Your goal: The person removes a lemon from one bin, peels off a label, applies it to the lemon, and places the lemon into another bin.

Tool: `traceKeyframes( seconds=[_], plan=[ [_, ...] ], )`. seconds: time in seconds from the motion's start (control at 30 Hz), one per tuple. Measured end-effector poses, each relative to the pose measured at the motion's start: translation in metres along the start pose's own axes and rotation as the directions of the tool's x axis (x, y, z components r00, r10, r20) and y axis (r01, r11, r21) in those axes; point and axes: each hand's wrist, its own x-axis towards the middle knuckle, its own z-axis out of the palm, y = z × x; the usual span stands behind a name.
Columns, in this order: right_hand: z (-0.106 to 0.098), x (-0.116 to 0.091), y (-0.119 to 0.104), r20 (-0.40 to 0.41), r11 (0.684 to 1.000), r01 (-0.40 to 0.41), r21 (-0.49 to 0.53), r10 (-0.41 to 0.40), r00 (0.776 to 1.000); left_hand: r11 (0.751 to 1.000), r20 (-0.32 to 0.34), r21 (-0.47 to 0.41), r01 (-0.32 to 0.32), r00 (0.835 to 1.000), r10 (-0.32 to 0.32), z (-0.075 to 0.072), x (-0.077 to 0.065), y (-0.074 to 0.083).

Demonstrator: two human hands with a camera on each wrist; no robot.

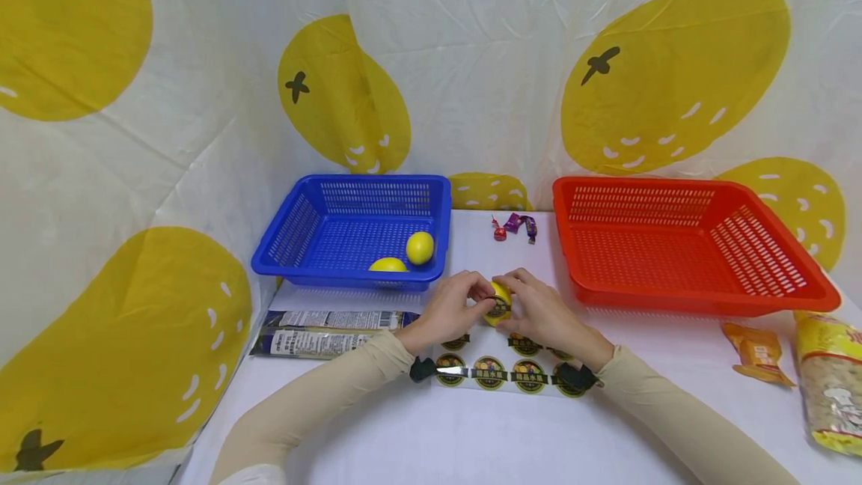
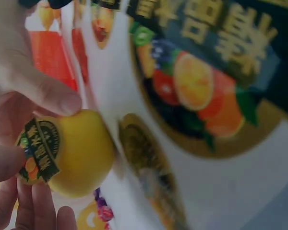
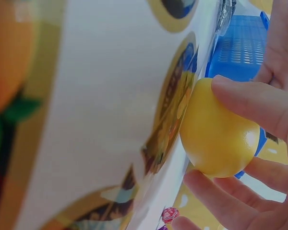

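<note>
A yellow lemon stands on the table at the sheet's far edge. My right hand grips it, thumb on one side and fingers on the other, plain in the right wrist view. A round black-and-gold fruit sticker lies against the lemon's side, one corner of its banner standing off. My left hand has its curled fingertips at this sticker and holds its edge; part of the contact is hidden. Below both hands lies a clear sheet of similar stickers.
Two lemons lie in the blue basket at the back left. A red basket stands at the back right, with small wrapped candies between them. Long packets lie left; an orange packet and a yellow bag lie right.
</note>
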Motion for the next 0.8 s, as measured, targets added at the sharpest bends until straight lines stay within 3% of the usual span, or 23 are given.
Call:
traceKeyframes(
  seconds=[0.23, 0.8],
  plan=[
    [0.002, -0.001, 0.001, -0.012, 1.0, 0.003, 0.009, -0.003, 1.0, 1.0, -0.058, -0.029, -0.002, 0.998, 0.0, 0.004, 0.006, -0.003],
    [0.003, -0.003, 0.001, -0.006, 1.0, 0.004, 0.027, -0.004, 1.0, 1.0, -0.087, -0.014, -0.008, 0.996, 0.007, 0.013, 0.011, -0.002]
  ],
)
